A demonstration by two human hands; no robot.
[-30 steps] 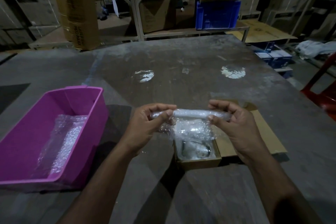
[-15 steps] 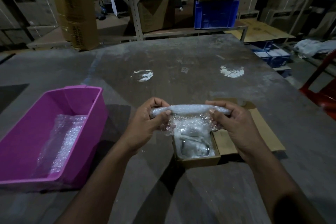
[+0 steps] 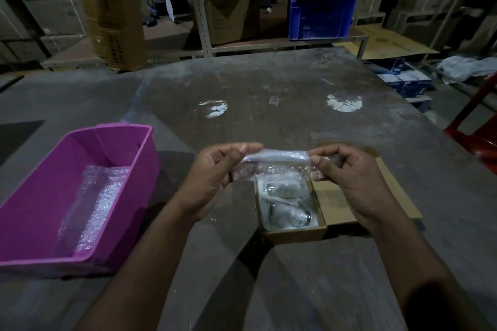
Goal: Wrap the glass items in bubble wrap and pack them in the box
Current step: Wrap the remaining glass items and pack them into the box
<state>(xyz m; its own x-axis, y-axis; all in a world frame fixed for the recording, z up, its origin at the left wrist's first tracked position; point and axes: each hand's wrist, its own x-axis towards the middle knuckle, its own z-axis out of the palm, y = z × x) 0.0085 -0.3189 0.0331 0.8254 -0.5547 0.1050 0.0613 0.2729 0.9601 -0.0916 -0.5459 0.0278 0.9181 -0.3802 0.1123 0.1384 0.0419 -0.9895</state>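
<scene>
A slim item rolled in bubble wrap [image 3: 277, 156] is held level above the table, with my left hand [image 3: 215, 177] pinching its left end and my right hand [image 3: 355, 180] pinching its right end. A loose flap of the wrap hangs below it. Under it sits a small open cardboard box [image 3: 293, 231] with several wrapped glass pieces inside. The box's flap [image 3: 338, 204] lies open to the right, partly hidden by my right hand.
A pink plastic bin [image 3: 35, 223] with bubble wrap sheets [image 3: 94, 204] in it stands at the left on the grey table [image 3: 269, 94]. Shelves, cardboard cartons and a blue crate [image 3: 322, 16] line the back. A red chair [image 3: 478, 137] is at the right edge.
Both hands have lifted the wrapped roll slightly and turned it, with the fingertips shifting at its ends. The loose flap hangs shorter. The box and the bin have not moved.
</scene>
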